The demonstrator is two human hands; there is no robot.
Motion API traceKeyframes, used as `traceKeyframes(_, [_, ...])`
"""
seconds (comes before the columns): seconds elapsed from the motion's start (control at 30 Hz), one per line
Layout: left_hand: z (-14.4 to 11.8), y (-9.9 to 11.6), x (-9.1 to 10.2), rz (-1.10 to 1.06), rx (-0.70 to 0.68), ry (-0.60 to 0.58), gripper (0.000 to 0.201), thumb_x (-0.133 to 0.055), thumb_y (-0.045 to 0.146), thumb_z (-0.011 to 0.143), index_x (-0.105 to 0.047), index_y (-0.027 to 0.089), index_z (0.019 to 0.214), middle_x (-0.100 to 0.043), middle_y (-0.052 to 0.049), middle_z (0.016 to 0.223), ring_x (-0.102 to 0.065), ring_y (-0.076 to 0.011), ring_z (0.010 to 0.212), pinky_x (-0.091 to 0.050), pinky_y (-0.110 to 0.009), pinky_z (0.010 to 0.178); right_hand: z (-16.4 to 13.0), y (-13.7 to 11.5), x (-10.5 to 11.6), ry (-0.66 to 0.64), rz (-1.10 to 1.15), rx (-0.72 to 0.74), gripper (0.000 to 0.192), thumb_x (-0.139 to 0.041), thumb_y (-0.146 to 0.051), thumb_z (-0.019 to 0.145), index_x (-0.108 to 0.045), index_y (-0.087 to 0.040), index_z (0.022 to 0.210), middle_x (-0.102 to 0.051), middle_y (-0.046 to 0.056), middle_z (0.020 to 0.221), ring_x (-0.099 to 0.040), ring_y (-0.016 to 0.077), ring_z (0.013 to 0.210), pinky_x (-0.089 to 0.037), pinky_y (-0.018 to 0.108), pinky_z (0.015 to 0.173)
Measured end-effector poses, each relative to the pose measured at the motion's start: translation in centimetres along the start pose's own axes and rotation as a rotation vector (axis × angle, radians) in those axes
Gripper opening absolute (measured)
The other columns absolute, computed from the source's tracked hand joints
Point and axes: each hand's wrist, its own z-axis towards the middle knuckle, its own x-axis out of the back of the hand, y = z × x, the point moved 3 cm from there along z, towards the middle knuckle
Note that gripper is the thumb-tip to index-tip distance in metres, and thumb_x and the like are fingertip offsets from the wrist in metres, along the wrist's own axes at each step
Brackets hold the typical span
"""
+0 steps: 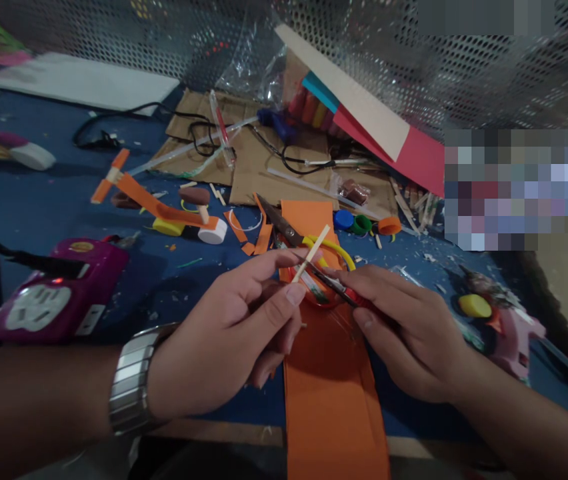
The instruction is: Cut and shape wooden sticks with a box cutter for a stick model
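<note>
My left hand [244,320], with a metal watch band [137,380] on its wrist, pinches a thin pale wooden stick [313,253] between thumb and fingertips. My right hand [409,327] is closed on a slim dark blade [331,283], whose tip meets the stick; its handle is mostly covered by my fingers. Below both hands lies a long orange card strip [334,393]. On its far part rest scissors [289,230] with dark blades and a yellow handle loop, partly hidden by my hands.
A small orange toy scooter [161,207] stands left of centre. Nearer is a purple power box [64,290]. Bottle caps [363,224] sit behind my right hand. A pink glue gun [514,340] lies right. Cardboard [264,173] and coloured sheets [364,113] are at the back.
</note>
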Motion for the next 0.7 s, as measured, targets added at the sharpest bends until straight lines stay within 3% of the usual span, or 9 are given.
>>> traceKeyframes(0.13, [0.1,0.1,0.1,-0.015,-0.015,0.034,0.037,-0.06,0.045,0.109,-0.049,0.029,0.141,-0.055,0.01,0.066,-0.04,-0.0036,0.037,-0.035,-0.01,0.035,-0.1,0.0,0.0,0.0,-0.008,0.015,0.055,-0.058,-0.01,0.101,-0.057,-0.018,0.155,-0.076,0.011,0.131,-0.073,0.0202,0.115,-0.062,0.029,0.1])
traceKeyframes(0.4, [0.1,0.0,0.0,-0.111,-0.017,0.024,0.035,-0.062,0.043,0.109,-0.048,0.033,0.14,-0.052,0.009,0.069,-0.038,-0.0045,0.046,-0.033,-0.008,0.038,-0.1,-0.4,0.2,0.02,-0.02,0.037,0.053,-0.057,-0.008,0.1,-0.06,-0.014,0.153,-0.075,0.013,0.128,-0.072,0.0187,0.116,-0.061,0.027,0.102])
traceKeyframes(0.7, [0.5,1.1,-0.2,0.093,-0.12,0.016,0.03,-0.053,0.036,0.112,-0.049,0.027,0.14,-0.049,0.01,0.066,-0.039,-0.0058,0.046,-0.034,-0.012,0.039,0.4,-0.8,0.6,0.005,-0.099,-0.004,0.046,-0.054,-0.012,0.106,-0.061,-0.013,0.151,-0.072,0.014,0.128,-0.07,0.0184,0.114,-0.06,0.029,0.1])
